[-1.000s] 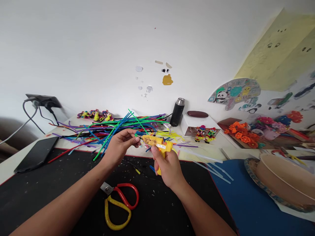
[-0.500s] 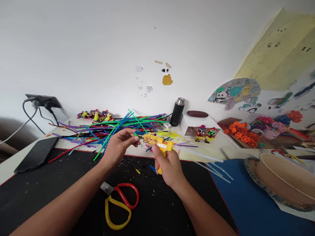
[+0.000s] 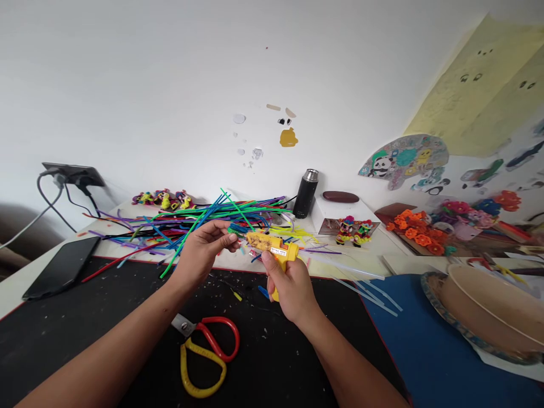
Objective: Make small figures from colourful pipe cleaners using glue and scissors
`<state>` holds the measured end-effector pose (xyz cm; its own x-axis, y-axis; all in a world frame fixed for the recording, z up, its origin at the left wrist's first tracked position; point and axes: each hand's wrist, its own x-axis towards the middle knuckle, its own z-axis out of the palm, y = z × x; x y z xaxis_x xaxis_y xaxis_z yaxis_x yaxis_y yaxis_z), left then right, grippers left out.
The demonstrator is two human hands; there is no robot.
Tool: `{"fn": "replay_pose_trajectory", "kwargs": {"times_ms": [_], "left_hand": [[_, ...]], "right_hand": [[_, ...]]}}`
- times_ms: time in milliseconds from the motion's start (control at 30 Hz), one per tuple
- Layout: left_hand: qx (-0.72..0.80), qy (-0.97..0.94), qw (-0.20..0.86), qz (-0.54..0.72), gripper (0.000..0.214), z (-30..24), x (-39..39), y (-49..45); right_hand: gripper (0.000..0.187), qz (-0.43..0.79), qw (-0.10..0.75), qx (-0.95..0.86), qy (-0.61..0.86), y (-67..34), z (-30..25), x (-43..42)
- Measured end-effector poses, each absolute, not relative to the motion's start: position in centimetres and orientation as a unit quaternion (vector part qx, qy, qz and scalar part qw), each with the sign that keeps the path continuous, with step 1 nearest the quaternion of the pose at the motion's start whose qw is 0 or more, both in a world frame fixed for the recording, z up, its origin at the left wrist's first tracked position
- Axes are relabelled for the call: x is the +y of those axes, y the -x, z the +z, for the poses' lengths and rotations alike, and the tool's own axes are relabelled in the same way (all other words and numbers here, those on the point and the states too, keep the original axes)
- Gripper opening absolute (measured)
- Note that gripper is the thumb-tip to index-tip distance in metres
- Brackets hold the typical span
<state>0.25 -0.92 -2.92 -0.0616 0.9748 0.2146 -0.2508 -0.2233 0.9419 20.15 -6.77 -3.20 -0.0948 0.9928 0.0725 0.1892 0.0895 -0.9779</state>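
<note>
In my right hand (image 3: 291, 283) is a yellow hot glue gun (image 3: 270, 243), its nozzle pointing left and browned with stains. My left hand (image 3: 208, 243) pinches a small green and blue pipe-cleaner piece (image 3: 237, 229) between thumb and fingers, close to the nozzle. Whether the tip touches the piece I cannot tell. Below my hands, scissors (image 3: 208, 351) with one red and one yellow handle lie on the black mat (image 3: 272, 362).
Behind my hands spreads a pile of coloured pipe cleaners (image 3: 204, 212). A phone (image 3: 63, 266) lies at left. A black flask (image 3: 306, 194) stands against the wall beside a white box (image 3: 327, 212). Clear glue sticks (image 3: 374, 294) and a large bowl (image 3: 497, 306) are at right.
My left hand has shifted slightly left with the pipe-cleaner piece, widening the gap to the nozzle. The glue gun stays almost where it was.
</note>
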Motion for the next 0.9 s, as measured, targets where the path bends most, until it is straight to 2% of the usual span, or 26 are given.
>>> {"fn": "replay_pose_trajectory", "kwargs": {"times_ms": [900], "left_hand": [[0.376,-0.493,0.471,0.628,0.040,-3.7,-0.3,0.8]], "right_hand": [[0.072,0.447,0.445,-0.582,0.514,-20.3,-3.0,-6.7]]}}
